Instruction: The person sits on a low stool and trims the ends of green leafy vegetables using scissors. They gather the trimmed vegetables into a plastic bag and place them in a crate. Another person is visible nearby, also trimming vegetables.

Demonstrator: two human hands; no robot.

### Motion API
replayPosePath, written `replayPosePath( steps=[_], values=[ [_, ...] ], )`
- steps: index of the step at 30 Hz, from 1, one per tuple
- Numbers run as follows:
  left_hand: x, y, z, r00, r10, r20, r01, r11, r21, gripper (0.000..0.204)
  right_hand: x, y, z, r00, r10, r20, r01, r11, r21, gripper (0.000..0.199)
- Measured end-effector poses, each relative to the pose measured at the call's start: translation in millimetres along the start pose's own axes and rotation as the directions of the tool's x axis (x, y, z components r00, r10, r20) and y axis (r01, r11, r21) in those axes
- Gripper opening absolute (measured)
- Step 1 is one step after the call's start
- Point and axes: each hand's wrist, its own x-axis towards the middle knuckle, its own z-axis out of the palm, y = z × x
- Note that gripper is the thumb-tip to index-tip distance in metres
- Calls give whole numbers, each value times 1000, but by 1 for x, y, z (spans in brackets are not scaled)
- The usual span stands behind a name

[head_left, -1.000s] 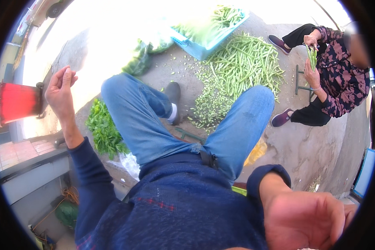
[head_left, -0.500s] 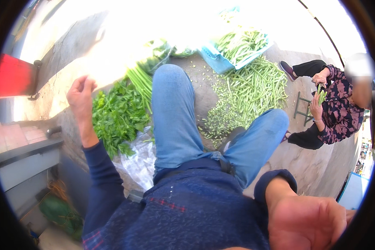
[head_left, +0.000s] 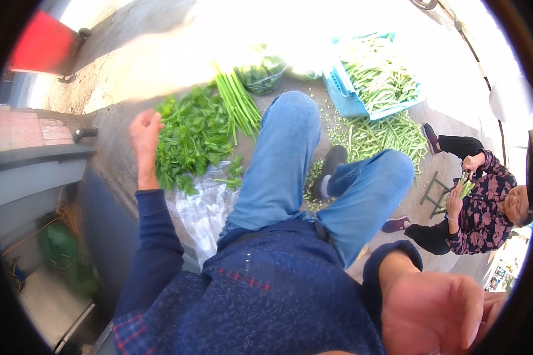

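Observation:
My left hand point(head_left: 144, 129) is raised at arm's length with its fingers curled in, holding nothing I can see. It hangs just left of a heap of leafy greens point(head_left: 190, 137) lying on the ground. My right hand point(head_left: 441, 315) is close to the camera at the lower right, palm showing, fingers loosely apart and empty. My legs in blue jeans point(head_left: 290, 161) stretch forward between the two hands.
A pile of green beans point(head_left: 378, 136) lies on the concrete by a blue crate point(head_left: 344, 94) of beans. A seated person point(head_left: 479, 201) at right holds beans, beside a small stool point(head_left: 433, 190). A clear plastic bag point(head_left: 201, 207) lies by my left leg. A red object point(head_left: 44, 44) stands far left.
The view has swung left and down: the greens now lie beside my left hand, which has moved right and lower in the picture. My right hand stays at the lower right.

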Motion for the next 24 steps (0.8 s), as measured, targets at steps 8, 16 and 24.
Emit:
replayPosePath(
  steps=[8,16,24],
  values=[
    [-48,-81,-33,978,-119,-171,155,964,216,50,2,2,-100,839,463,285,-357,865,-352,38],
    [-91,-175,-48,912,-262,-315,381,825,418,86,-85,64,-186,532,804,-267,-736,283,-615,18],
    [-83,-213,-67,872,-409,-267,489,746,453,111,-135,47,-252,260,827,-499,-797,-108,-594,16]
  ],
)
